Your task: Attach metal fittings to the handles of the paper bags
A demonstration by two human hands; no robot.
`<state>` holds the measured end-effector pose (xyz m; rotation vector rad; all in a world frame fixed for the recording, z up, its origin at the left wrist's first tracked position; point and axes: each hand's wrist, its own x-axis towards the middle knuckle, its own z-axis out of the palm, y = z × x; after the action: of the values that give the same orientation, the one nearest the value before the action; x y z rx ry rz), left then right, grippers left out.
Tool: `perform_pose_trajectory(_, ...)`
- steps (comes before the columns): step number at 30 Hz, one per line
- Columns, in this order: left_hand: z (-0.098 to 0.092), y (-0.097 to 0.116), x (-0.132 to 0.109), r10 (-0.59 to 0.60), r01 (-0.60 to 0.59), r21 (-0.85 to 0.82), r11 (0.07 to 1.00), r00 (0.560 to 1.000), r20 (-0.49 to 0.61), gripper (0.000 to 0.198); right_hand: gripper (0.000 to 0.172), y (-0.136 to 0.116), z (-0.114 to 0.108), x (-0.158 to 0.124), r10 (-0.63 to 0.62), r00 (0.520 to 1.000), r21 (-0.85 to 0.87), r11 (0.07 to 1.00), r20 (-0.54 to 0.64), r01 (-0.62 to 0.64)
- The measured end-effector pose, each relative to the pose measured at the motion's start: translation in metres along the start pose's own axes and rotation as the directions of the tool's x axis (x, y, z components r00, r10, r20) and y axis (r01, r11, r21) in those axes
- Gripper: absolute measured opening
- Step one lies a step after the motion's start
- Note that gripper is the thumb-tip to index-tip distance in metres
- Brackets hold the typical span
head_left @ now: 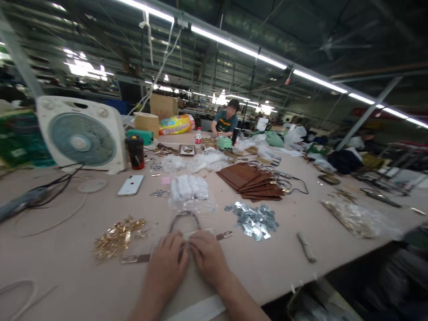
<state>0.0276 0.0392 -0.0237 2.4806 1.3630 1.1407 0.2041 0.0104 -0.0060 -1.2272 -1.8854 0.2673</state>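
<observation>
My left hand (169,252) and my right hand (207,253) meet at the middle of a bag piece lying flat on the table. Fingers of both are bent and pressed together; whatever they pinch is hidden beneath them. Beyond them a dark curved handle (185,213) arches from the piece. A brown strap with a metal fitting (136,258) sticks out left of my left hand, and a matching strap end (224,235) sticks out on the right. To the left lies a heap of gold metal fittings (118,238). Silver metal plates (256,221) are piled to the right.
Fanned brown bag panels (247,178) with handles lie beyond the plates. A clear-wrapped white bundle (190,188), a phone (130,185), a tumbler (135,154) and a box fan (82,133) stand or lie leftward. A grey rod-like object (305,248) is at right. A co-worker (226,119) sits opposite.
</observation>
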Motion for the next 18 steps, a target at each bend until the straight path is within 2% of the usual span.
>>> perform_pose_trajectory(4, 0.009, -0.012, 0.002, 0.050, -0.050, 0.003, 0.999, 0.998, -0.045, 0.010, 0.023, -0.001, -0.002, -0.004, 0.012, 1.000, 0.042, 0.999, -0.028, -0.011)
perform_pose_trajectory(7, 0.009, -0.013, 0.002, 0.065, -0.064, 0.012, 0.998, 0.997, -0.047, 0.012, 0.027, 0.002, -0.011, -0.006, 0.053, 0.985, 0.108, 0.994, -0.161, -0.036)
perform_pose_trajectory(9, 0.008, -0.012, 0.002, 0.067, -0.067, 0.014, 0.998, 0.997, -0.039, 0.012, 0.025, 0.012, -0.021, -0.010, 0.105, 0.947, 0.109, 0.991, -0.304, -0.075)
perform_pose_trajectory(13, 0.006, -0.011, 0.001, 0.049, -0.049, 0.010, 0.999, 0.999, -0.017, 0.012, 0.024, 0.049, -0.056, -0.026, 0.220, 0.818, 0.000, 0.966, -0.532, -0.260)
perform_pose_trajectory(15, 0.006, -0.011, 0.000, 0.038, -0.038, 0.003, 0.999, 0.999, -0.010, 0.013, 0.025, 0.071, -0.076, -0.037, 0.240, 0.786, -0.100, 0.929, -0.570, -0.357)
perform_pose_trajectory(18, 0.006, -0.011, 0.000, 0.033, -0.033, -0.008, 0.999, 0.999, -0.006, 0.013, 0.027, 0.099, -0.099, -0.053, 0.267, 0.774, -0.215, 0.863, -0.575, -0.457)
